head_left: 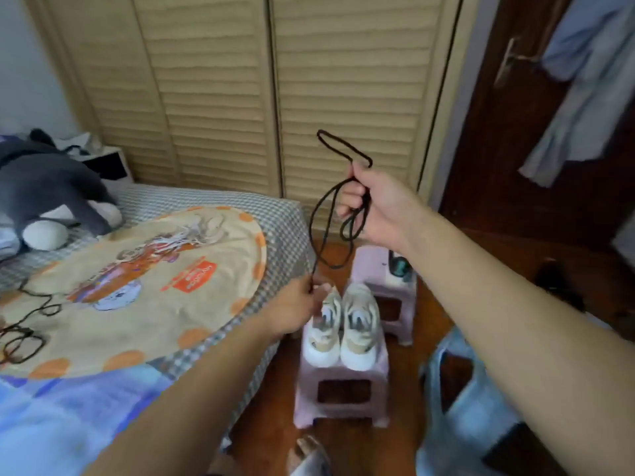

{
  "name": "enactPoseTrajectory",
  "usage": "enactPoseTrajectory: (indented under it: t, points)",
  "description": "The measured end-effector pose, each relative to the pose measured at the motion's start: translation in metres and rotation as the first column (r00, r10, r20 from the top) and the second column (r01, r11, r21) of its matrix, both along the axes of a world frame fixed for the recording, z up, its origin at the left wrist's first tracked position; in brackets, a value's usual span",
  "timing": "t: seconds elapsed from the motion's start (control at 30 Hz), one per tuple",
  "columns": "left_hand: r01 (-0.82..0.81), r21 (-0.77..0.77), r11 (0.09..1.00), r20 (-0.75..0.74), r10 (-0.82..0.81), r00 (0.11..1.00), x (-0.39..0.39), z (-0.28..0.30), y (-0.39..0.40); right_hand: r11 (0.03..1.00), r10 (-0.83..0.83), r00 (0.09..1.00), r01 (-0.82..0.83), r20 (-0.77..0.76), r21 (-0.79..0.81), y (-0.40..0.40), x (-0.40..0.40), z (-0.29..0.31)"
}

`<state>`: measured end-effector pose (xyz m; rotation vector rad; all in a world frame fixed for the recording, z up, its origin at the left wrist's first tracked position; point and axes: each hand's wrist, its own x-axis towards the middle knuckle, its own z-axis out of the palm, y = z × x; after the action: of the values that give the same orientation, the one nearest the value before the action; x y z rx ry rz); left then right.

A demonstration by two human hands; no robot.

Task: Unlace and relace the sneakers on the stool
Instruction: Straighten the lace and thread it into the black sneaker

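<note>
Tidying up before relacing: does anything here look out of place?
Yes. A second black shoelace lies tangled on the round printed mat on the bed, away from the beige-and-white sneakers on the pink plastic stool. The sneakers' eyelets look unlaced.

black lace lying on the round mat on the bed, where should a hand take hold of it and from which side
Judging by its pose, pinch the single strand that runs clear of the coils, coming from above. The second lace lies flat on the round mat, so nothing lets fingers get under it. The coiled end near the picture's left edge overlaps itself and would likely lift as a tangle. Both hands are busy with the other lace.
</note>
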<state>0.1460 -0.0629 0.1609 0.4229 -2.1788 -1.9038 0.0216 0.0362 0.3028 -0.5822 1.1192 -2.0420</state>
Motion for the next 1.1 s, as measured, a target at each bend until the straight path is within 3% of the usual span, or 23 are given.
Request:
enactPoseTrajectory:
  t: [0.07, 0.1, 0.17, 0.2, 0.27, 0.3, 0.33, 0.37, 0.47, 0.53, 0.57, 0.6, 0.63, 0.7, 0.77, 0.83, 0.93, 1.1]
  points:
    - [-0.081, 0.382, 0.921, -0.025, 0.098, 0.995, -0.013, -0.012, 0.043, 0.941, -0.316, 0.928, 0.333, -0.199, 0.059, 0.051, -0.013, -0.012]
    - [-0.027, 0.597, 0.802, -0.050, 0.071, 0.996, -0.023, -0.016, 0.073, 0.859, -0.452, 0.831, 0.504, -0.325, 0.094, 0.081, -0.018, -0.029]
    - [0.130, 0.819, 0.559, -0.112, -0.066, 0.992, -0.036, -0.014, 0.133, 0.701, -0.513, 0.675, 0.686, -0.531, 0.196, 0.134, -0.014, -0.072]
    - [0.176, 0.853, 0.491, -0.131, -0.125, 0.984, -0.046, -0.012, 0.161, 0.641, -0.431, 0.621, 0.722, -0.655, 0.262, 0.158, -0.007, -0.097]
    - [0.199, 0.873, 0.446, -0.105, -0.227, 0.968, -0.067, -0.010, 0.213, 0.464, -0.042, 0.490, 0.782, -0.871, 0.417, 0.203, 0.010, -0.136]
    - [0.168, 0.881, 0.441, -0.044, -0.278, 0.960, -0.075, -0.006, 0.238, 0.354, 0.174, 0.410, 0.822, -0.895, 0.446, 0.225, 0.013, -0.147]
    - [0.134, 0.863, 0.488, 0.038, -0.326, 0.944, -0.088, -0.012, 0.258, 0.270, 0.330, 0.394, 0.832, -0.858, 0.485, 0.253, 0.012, -0.151]
    - [0.121, 0.829, 0.546, 0.107, -0.367, 0.924, -0.098, -0.018, 0.276, 0.265, 0.393, 0.445, 0.783, -0.805, 0.562, 0.282, 0.007, -0.152]
    - [0.183, 0.713, 0.677, 0.250, -0.490, 0.835, -0.125, -0.037, 0.312, 0.460, 0.374, 0.762, 0.342, -0.528, 0.819, 0.372, -0.005, -0.144]
    - [0.251, 0.640, 0.726, 0.330, -0.555, 0.763, -0.139, -0.047, 0.337, 0.529, 0.111, 0.897, 0.311, -0.428, 0.789, 0.423, -0.015, -0.157]
    - [0.303, 0.568, 0.765, 0.353, -0.559, 0.750, -0.146, -0.052, 0.346, 0.506, -0.072, 0.886, 0.428, -0.457, 0.749, 0.443, -0.022, -0.172]
    - [0.364, 0.452, 0.814, 0.382, -0.546, 0.746, -0.155, -0.059, 0.360, 0.413, -0.236, 0.829, 0.557, -0.507, 0.720, 0.465, -0.032, -0.195]
    - [0.446, 0.308, 0.840, 0.412, -0.540, 0.734, -0.160, -0.060, 0.374, 0.238, -0.287, 0.769, 0.634, -0.571, 0.735, 0.485, -0.042, -0.220]
    - [0.577, 0.101, 0.811, 0.443, -0.556, 0.704, -0.173, -0.072, 0.397, -0.148, -0.026, 0.801, 0.589, -0.598, 0.795, 0.523, -0.055, -0.276]
    - [0.601, 0.100, 0.793, 0.443, -0.576, 0.686, -0.187, -0.087, 0.412, -0.415, 0.265, 0.870, 0.491, -0.415, 0.766, 0.552, -0.057, -0.327]
    - [0.561, 0.178, 0.808, 0.430, -0.577, 0.695, -0.202, -0.104, 0.425, -0.494, 0.364, 0.867, 0.490, -0.341, 0.718, 0.571, -0.062, -0.362]
    - [0.526, 0.214, 0.823, 0.415, -0.564, 0.714, -0.218, -0.113, 0.443, -0.596, 0.377, 0.880, 0.469, -0.288, 0.652, 0.578, -0.074, -0.387]
    - [0.557, 0.188, 0.809, 0.431, -0.577, 0.693, -0.239, -0.121, 0.462, -0.774, 0.140, 0.978, 0.204, -0.152, 0.599, 0.616, -0.096, -0.393]
